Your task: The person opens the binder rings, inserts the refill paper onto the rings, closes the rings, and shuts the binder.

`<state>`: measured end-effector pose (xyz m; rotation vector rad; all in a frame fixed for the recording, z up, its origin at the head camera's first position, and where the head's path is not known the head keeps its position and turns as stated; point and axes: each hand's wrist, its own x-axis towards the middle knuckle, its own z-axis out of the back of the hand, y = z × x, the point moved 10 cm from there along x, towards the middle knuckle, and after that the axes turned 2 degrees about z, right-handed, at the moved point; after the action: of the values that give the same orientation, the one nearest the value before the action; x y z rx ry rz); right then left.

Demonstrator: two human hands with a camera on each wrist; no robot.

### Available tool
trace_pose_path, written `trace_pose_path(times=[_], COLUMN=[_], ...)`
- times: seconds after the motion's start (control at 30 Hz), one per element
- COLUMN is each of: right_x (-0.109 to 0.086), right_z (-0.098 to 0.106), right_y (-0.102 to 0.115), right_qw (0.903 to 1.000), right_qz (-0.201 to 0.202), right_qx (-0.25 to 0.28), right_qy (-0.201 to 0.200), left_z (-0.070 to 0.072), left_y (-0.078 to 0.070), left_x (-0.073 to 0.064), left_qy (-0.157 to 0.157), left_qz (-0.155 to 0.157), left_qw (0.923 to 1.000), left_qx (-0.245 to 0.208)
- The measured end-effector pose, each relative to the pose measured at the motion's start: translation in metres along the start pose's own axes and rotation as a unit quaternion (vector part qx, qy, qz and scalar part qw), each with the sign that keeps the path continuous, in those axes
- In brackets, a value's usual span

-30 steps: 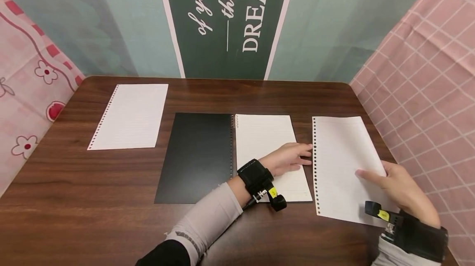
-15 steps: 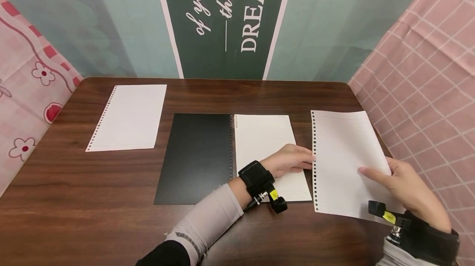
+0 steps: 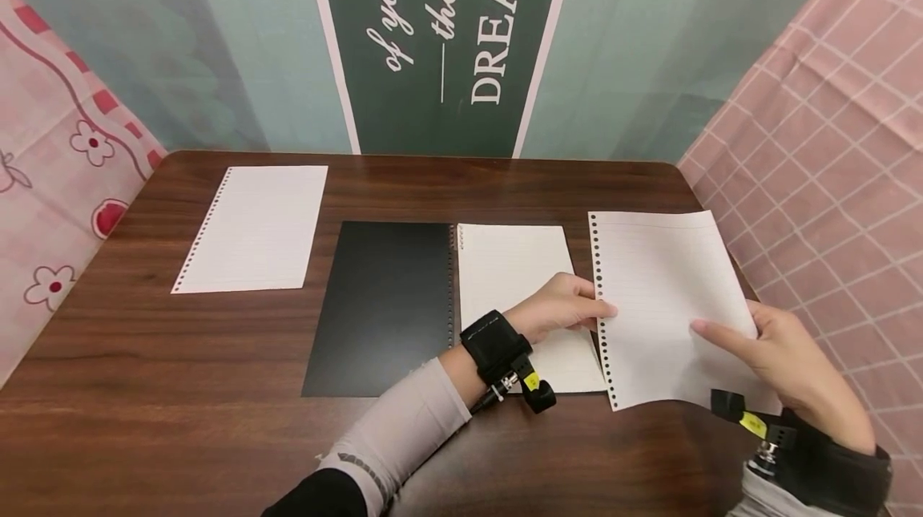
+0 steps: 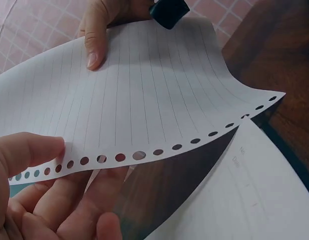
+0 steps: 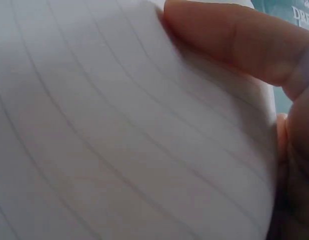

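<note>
Both hands hold a lined loose-leaf sheet (image 3: 663,276) with a row of punched holes down its left edge. My left hand (image 3: 558,308) pinches that holed edge, thumb on top and fingers beneath, as the left wrist view shows. On the opposite edge my right hand (image 3: 789,361) grips the sheet, its thumb lying on the paper and its fingers hidden behind. The sheet bends and lifts between them. Under the left forearm lies an open binder notebook with a black cover (image 3: 389,300) and a cream lined page stack (image 3: 512,260).
Another punched sheet (image 3: 252,228) lies flat at the back left of the brown wooden table (image 3: 180,373). A printed green cloth (image 3: 440,44) hangs behind the table, with pink cloths at the left and right sides.
My left hand, first beside the sheet, has taken hold of its holed edge. The sheet has shifted a little left and away from me, and its near edge now curves up.
</note>
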<state>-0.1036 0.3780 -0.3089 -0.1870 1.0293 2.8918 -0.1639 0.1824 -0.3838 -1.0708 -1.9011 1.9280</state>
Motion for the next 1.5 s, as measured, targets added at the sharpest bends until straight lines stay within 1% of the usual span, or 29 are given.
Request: trace_pose_path(times=[0.1,0.2,0.33,0.47,0.57,0.73,0.9,0.97,1.03,1.07,1.1,1.27,1.37,1.5], right_x=[-0.002,-0.006,-0.011,-0.017,-0.019,-0.021,-0.021,-0.019,-0.016,-0.014,-0.013,-0.007,-0.003,0.002], right_z=[0.004,0.008,0.014,0.02,0.026,0.032,0.029,0.026,0.023,0.021,0.02,0.012,0.007,0.002], right_y=[-0.001,-0.004,-0.01,-0.019,-0.023,-0.019,-0.013,-0.012,-0.01,-0.008,-0.006,0.002,0.007,0.013], right_qw=[0.9999,0.9994,0.9976,0.9947,0.9923,0.9879,0.9873,0.9892,0.9886,0.9889,0.9909,0.9924,0.9902,0.986], right_qz=[-0.012,-0.029,-0.046,-0.052,-0.04,-0.005,0.025,0.03,0.04,0.042,0.044,0.049,0.061,0.082], right_qx=[0.003,0.02,0.052,0.085,0.108,0.143,0.144,0.132,0.139,0.137,0.122,0.112,0.126,0.145], right_qy=[-0.005,-0.006,-0.006,-0.026,-0.047,-0.058,-0.061,-0.055,-0.043,-0.039,-0.037,-0.013,0.002,0.009], left_z=[0.0,-0.001,-0.003,-0.004,-0.003,0.0,0.005,0.008,0.012,0.014,0.016,0.027,0.034,0.043], left_y=[-0.006,-0.011,-0.013,-0.016,-0.019,-0.022,-0.022,-0.021,-0.021,-0.02,-0.02,-0.018,-0.019,-0.02], left_x=[-0.003,-0.005,-0.006,-0.006,-0.006,-0.007,-0.011,-0.012,-0.013,-0.014,-0.014,-0.019,-0.023,-0.029], left_qy=[-0.001,-0.003,-0.003,-0.005,-0.011,-0.023,-0.025,-0.027,-0.031,-0.033,-0.034,-0.032,-0.035,-0.043], left_qz=[-0.015,-0.026,-0.036,-0.046,-0.053,-0.056,-0.057,-0.059,-0.058,-0.057,-0.055,-0.046,-0.042,-0.036], left_qw=[0.9997,0.9994,0.9992,0.9989,0.9985,0.9981,0.9981,0.9979,0.9977,0.9977,0.9978,0.9981,0.9975,0.996], left_qx=[0.016,0.023,0.017,0.003,-0.01,-0.01,0.0,0.007,0.012,0.015,0.016,0.025,0.044,0.069])
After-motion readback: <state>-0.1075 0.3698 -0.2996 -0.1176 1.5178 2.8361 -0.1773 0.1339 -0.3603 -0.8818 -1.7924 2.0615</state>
